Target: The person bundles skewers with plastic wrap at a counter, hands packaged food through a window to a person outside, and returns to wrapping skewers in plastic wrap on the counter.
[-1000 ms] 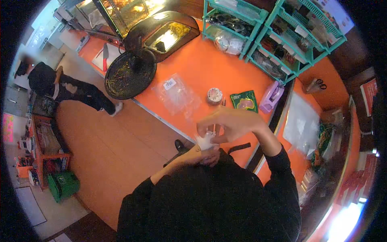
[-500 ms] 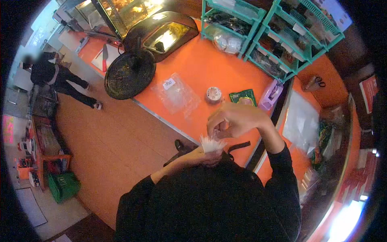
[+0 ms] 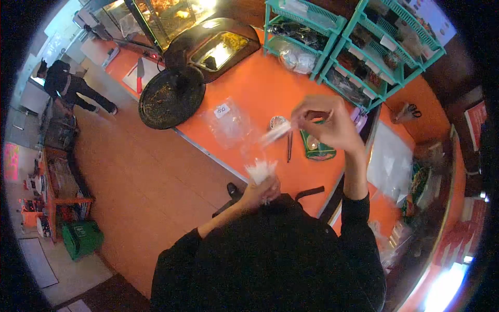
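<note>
My left hand (image 3: 264,191) is closed around a bundle of thin white strips (image 3: 261,169), whose loose ends fan out above the fist. What the strips are made of I cannot make out. Raised over the orange counter, my right hand (image 3: 332,125) pinches a pale, narrow strip (image 3: 275,133), smeared by motion and pointing toward the bundle. Beneath the right hand lies a green packet (image 3: 318,151). A roll of tape (image 3: 278,121) sits partly behind the held strip. Farther left, a clear plastic bag (image 3: 228,125) with a white label lies flat.
A dark round tray (image 3: 169,101) overhangs the counter edge near a red-handled knife (image 3: 140,75). Teal basket racks (image 3: 332,62) stand at the back. Clear plastic sheets (image 3: 390,158) lie right, near scissors (image 3: 413,110). Another person (image 3: 67,86) stands far left.
My right hand has risen away from the bundle, now with a pale strip in its fingers. My left hand has shifted slightly left, still holding the bundle. The other person has moved a little.
</note>
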Demonstrator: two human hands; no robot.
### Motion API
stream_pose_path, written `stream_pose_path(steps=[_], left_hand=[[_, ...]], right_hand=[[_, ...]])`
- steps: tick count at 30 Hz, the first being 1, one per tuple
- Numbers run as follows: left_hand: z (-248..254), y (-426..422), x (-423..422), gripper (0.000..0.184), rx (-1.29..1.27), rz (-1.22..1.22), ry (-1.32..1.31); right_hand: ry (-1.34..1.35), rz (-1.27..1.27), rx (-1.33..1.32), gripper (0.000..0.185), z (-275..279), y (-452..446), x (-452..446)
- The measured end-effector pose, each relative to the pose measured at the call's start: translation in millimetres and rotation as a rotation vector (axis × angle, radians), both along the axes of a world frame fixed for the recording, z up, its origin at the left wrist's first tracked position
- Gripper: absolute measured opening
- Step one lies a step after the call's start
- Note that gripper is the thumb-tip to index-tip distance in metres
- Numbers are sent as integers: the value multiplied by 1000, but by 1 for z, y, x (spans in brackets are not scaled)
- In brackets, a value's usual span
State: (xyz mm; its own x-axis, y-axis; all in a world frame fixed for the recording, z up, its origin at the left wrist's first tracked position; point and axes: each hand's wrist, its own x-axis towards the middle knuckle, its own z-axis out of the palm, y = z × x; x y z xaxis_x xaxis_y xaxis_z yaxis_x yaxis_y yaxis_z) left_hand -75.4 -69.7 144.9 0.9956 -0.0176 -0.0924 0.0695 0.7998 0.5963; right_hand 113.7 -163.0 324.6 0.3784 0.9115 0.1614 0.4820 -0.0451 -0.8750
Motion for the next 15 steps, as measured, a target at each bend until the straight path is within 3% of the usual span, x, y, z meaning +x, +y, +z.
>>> stream_pose_path(steps=[2,6,9,12,14,15], left_hand=[[5,5,10,22,49,125,-15],[20,18,25,34,86,426,110],[26,19,26,35,34,568,217],[29,20,22,33,67,628,322],[15,28,15,29,-17,375,105],[11,29,13,29,-19,377,105]], right_hand=[[-110,-346,214,7,-19,7,-13],[-465,-591,384,8,-74,23,-72],[-426,-488,401,18,-96,24,-111],[-586,-348,494,19,-114,22,-122],[-638,-276,503,18,-116,18,-123],[-639,-274,502,18,-115,14,-122]])
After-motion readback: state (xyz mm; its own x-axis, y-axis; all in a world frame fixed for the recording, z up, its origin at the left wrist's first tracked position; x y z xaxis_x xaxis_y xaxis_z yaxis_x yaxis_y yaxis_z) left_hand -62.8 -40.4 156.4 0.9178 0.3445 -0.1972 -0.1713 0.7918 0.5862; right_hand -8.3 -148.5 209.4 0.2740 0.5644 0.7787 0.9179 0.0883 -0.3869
